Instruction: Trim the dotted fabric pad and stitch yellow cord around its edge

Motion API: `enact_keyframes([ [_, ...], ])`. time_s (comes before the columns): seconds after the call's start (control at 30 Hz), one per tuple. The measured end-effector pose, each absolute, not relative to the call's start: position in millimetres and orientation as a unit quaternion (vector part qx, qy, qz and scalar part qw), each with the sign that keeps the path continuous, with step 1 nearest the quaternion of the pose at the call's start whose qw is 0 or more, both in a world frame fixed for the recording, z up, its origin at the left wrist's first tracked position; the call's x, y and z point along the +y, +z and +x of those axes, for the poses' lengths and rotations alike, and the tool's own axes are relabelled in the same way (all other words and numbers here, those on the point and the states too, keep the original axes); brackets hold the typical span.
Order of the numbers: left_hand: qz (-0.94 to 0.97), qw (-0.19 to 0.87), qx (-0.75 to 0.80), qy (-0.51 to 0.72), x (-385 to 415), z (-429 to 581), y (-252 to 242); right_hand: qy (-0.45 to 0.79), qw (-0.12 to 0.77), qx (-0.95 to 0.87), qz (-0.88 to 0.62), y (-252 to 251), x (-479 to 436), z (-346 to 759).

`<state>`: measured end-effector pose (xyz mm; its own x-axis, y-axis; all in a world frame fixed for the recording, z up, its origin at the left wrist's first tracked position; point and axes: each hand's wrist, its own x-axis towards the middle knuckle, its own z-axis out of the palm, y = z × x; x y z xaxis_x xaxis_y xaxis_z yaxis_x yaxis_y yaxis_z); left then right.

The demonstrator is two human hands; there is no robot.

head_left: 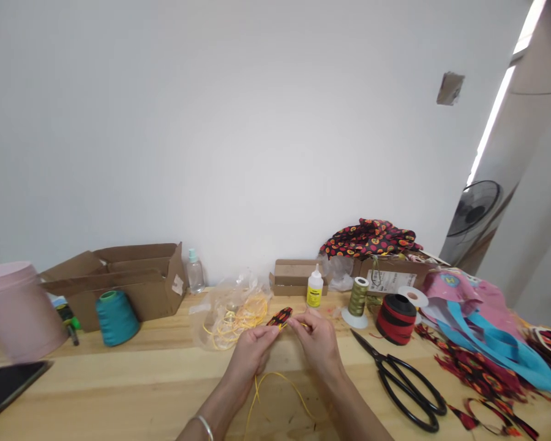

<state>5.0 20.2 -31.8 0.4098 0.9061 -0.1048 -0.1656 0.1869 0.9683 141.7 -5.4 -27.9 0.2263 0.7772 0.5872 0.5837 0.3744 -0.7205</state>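
Note:
Near the middle of the table, my left hand (251, 354) is closed in a pinch at the lower end of a small black-and-red patterned fabric piece (280, 316). Close by on the right, my right hand (320, 344) pinches the yellow cord (282, 375) where it meets the fabric. The fingertips partly hide that spot. Below my hands the cord loops down over the wood. A clear plastic bag with tangled yellow cord (239, 321) lies just behind my left hand. Behind my right hand stands a white glue bottle with a yellow label (314, 296).
Black scissors (406, 383) lie right of my right arm, near a green thread spool (358, 297) and a red-and-black spool (395, 318). Fabric scraps (482, 367) cover the right side. Leftward are a teal thread cone (116, 318), cardboard box (123, 294), pink bucket (22, 315) and phone (9, 386).

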Motion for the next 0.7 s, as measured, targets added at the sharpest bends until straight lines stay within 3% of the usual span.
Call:
enact_keyframes([
  [0.47, 0.510, 0.641, 0.383, 0.427, 16.1, 7.4, -28.8, 0.105, 0.573, -0.587, -0.562, -30.9, -4.1, 143.0],
  [0.7, 0.514, 0.659, 0.373, 0.404, 19.7, 2.4, -31.6, 0.155, 0.529, -0.643, -0.532, -37.7, -3.2, 143.9],
])
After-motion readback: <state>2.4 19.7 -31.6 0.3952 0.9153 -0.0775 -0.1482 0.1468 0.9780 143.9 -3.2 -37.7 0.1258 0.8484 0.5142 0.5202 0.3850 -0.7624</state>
